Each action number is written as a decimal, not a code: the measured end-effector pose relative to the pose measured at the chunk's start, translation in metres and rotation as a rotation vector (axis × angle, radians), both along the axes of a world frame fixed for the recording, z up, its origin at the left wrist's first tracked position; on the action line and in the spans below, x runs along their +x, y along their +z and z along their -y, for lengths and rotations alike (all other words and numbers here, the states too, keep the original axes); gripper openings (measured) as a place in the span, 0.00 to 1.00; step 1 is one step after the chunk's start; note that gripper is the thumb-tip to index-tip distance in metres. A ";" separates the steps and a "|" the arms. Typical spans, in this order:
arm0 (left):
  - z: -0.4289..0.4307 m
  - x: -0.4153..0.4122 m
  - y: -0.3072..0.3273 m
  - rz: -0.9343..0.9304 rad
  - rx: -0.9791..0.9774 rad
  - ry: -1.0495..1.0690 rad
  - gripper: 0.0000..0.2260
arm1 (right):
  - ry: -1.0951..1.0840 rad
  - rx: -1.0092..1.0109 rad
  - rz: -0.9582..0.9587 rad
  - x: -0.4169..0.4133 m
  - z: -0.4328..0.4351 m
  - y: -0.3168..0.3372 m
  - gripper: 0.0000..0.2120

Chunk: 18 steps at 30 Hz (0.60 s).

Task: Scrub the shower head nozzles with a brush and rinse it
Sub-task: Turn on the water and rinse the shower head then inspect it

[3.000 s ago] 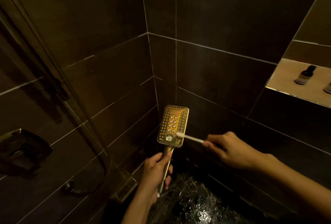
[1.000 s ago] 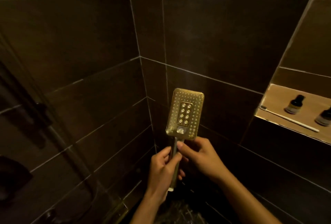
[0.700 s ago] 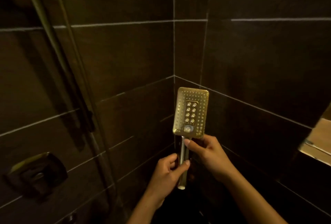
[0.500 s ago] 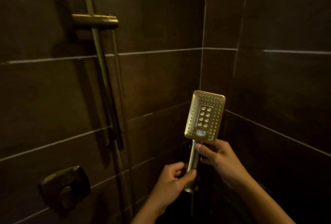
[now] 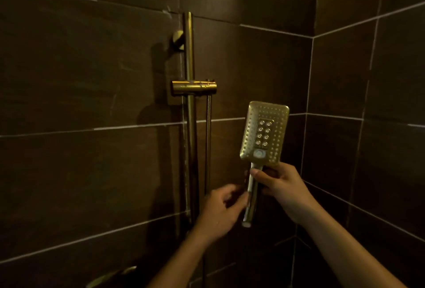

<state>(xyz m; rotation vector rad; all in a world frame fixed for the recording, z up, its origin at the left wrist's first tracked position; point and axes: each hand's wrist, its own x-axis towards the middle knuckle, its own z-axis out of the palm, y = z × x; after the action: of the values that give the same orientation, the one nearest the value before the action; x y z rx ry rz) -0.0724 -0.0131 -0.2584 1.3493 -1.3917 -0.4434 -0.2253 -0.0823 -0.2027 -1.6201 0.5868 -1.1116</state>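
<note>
1. Nearest, two bare forearms rise from the bottom edge toward a dim corner of dark tiled wall (image 5: pixel 92 80).
2. Left hand (image 5: pixel 220 211) sits just left of the handle's lower part, fingers loosely curled; whether they touch or grip the handle cannot be told.
3. Right hand (image 5: pixel 282 186) is closed around the upper handle, thumb across its front, holding the gold shower head (image 5: pixel 264 133) upright with its nozzle face toward the camera.
4. Further back and left of the head, a brass slide rail (image 5: pixel 189 126) runs vertically on the wall, carrying an empty holder bracket (image 5: pixel 194 87) above the hands.
5. Beside the rail, a thin metal hose (image 5: pixel 208 138) hangs down and passes behind the left hand.
6. Low at left, a brass fitting (image 5: pixel 110 276) is barely visible in shadow.
</note>
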 end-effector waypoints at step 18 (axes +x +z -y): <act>0.082 0.042 0.144 -0.328 -0.068 0.392 0.20 | -0.072 -0.045 -0.017 0.007 0.029 0.054 0.08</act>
<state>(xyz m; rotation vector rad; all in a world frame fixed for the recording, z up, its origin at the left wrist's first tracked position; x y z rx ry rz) -0.0303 -0.0948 -0.1145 1.3825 -0.8431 -0.3320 -0.2187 -0.1113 -0.1486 -1.6596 0.6396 -1.1731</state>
